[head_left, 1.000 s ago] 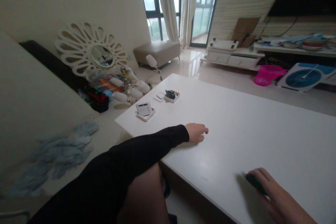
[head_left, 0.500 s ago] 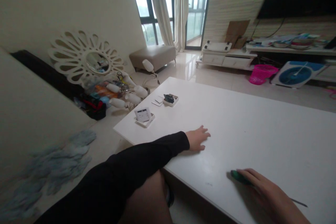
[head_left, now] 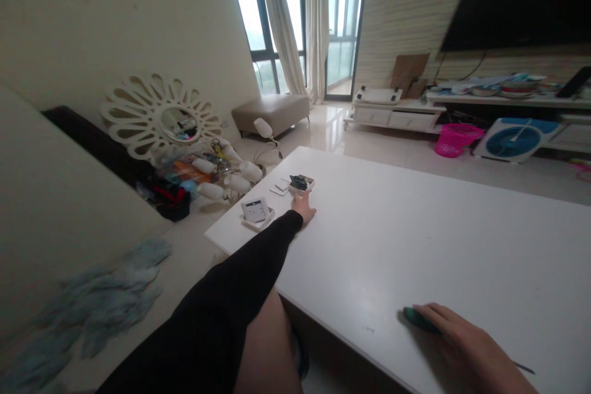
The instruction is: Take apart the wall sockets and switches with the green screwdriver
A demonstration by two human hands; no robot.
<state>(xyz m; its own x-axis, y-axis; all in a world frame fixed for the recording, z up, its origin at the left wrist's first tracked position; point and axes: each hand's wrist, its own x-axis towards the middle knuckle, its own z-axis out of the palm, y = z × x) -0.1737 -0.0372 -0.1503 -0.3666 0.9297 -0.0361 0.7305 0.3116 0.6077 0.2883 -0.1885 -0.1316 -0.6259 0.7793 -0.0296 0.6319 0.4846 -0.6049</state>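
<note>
My left hand (head_left: 303,205) is at the near side of a small shallow white box (head_left: 310,184), thumb and fingers apart. Dark pieces (head_left: 298,181) lie in that box; whether my fingertips touch it I cannot tell. On the white table (head_left: 392,228), my right hand (head_left: 471,340) is wrapped round the green handle of a screwdriver (head_left: 418,319). The tool's thin dark shaft sticks out past my wrist, pointing right. Left of my left hand stands a second white box with a white square panel (head_left: 255,210) tilted on it. Thin white pieces (head_left: 279,186) lie between the boxes.
Beyond the table's left edge, a lamp with several white shades (head_left: 237,182) and a petal-framed mirror (head_left: 178,123) stand near bags. A beige bench (head_left: 272,112) is by the window. A pink basket (head_left: 455,140) and a blue-white fan (head_left: 514,138) sit across the floor.
My left hand has moved forward and left across the table to the box with the dark pieces. My right hand stays in place with the screwdriver. The view has tilted slightly.
</note>
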